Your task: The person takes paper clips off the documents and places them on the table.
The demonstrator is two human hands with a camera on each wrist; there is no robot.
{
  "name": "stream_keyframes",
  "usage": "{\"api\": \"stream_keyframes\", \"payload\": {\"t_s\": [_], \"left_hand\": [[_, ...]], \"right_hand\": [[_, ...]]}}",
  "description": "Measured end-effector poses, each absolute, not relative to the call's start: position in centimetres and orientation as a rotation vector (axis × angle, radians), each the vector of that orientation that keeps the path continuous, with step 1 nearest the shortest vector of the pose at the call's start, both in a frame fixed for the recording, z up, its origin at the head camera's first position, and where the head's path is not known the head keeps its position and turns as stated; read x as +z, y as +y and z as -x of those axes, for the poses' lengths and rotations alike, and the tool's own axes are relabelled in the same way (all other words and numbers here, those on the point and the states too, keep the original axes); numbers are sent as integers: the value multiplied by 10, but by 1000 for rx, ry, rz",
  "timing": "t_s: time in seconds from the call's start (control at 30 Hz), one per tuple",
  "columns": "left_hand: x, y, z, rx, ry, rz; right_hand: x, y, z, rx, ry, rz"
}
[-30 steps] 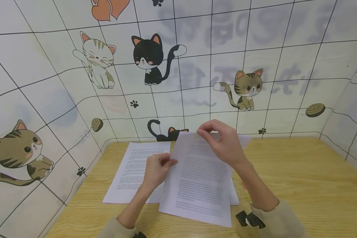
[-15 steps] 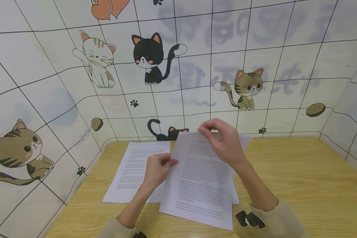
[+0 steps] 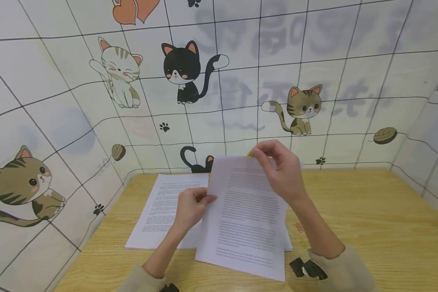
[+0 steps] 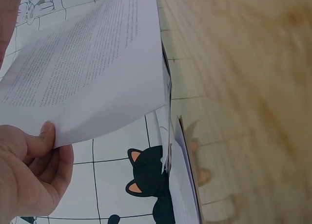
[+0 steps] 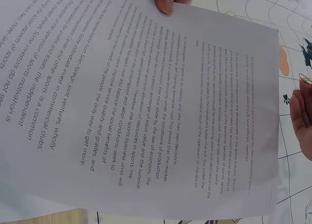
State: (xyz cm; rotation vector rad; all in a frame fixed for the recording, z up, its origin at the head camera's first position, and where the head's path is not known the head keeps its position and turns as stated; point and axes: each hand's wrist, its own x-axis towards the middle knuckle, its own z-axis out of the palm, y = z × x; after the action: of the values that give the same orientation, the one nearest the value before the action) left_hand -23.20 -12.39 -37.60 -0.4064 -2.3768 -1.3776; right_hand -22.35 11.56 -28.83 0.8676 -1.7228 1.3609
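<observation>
My left hand (image 3: 191, 205) pinches the left edge of a printed paper sheet (image 3: 246, 219), raised and tilted above the table. In the left wrist view, the thumb of that hand (image 4: 36, 170) lies on the printed side with curled fingers behind. At the sheet's top edge, my right hand (image 3: 282, 172) pinches a small yellow paper clip (image 3: 250, 154) between thumb and forefinger. The right wrist view has the clip (image 5: 304, 79) beside the sheet's top edge (image 5: 277, 107), with a gap between them.
Another printed page (image 3: 160, 207) lies on the wooden table (image 3: 372, 227) at the left, partly covered by the left hand and raised sheet. Small red clips (image 3: 299, 227) and yellow ones (image 3: 303, 243) lie by the right forearm. A cat-patterned wall covering (image 3: 241, 93) stands behind.
My right hand has moved up and slightly right with the yellow paper clip, from over the sheet's top to its edge. The left hand keeps its hold; the sheet's top has shifted slightly up.
</observation>
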Motion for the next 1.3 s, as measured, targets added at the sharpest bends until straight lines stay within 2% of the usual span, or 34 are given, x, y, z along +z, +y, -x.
{"api": "stream_keyframes", "payload": {"t_s": [0.53,1.3], "left_hand": [[-369,-127,230,-1441,-2388,373],[-367,-132,232,-1521,-2395,318]], "right_hand": [[-291,127,218,1438,-1802,-867],[-322,189,209,1206,-2118,-681]]}}
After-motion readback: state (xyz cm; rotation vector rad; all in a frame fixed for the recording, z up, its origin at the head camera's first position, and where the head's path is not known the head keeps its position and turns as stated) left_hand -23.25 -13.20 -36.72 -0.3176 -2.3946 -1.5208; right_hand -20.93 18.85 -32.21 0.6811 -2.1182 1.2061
